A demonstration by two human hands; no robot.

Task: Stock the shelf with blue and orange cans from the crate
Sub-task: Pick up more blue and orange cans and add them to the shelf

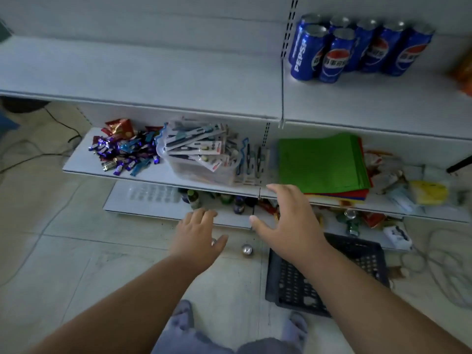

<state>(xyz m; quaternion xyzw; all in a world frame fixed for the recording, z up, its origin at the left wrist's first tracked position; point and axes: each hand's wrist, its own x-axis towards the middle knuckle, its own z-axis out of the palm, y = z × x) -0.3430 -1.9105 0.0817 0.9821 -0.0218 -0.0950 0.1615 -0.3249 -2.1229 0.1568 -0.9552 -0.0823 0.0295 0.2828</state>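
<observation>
Both hands empty: left hand (pixel 198 232) and right hand (pixel 288 221) reach down, each grip spread wide. Blue Pepsi cans (pixel 357 47) stand on the top shelf (pixel 153 72). Black crate (pixel 327 277) looks empty; two cans on the floor (pixel 247 250) probably come next.

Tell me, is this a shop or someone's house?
It looks like a small shop, probably. White metal store shelves hold a row of blue cans, a heap of wrapped candies and a clear tub of packaged toothbrushes. A dark crate sits on the floor.
</observation>
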